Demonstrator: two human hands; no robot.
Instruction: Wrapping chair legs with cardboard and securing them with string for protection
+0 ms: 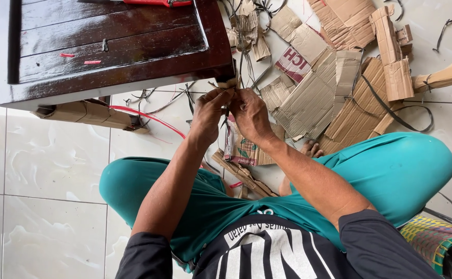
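A dark brown wooden table (112,46) stands on the tiled floor, its corner leg wrapped in cardboard (229,82). My left hand (209,114) and my right hand (249,114) meet just below that corner. Both pinch a thin black strap (242,57) that runs up past the wrapped corner. The fingers of both hands are closed on the strap. A printed cardboard piece (241,147) lies under my hands.
Torn cardboard pieces (334,77) and black straps (391,111) litter the floor at the right. A cardboard-wrapped table part (89,114) and a red cord (148,120) lie at the left. A woven colourful basket (433,237) sits by my right knee.
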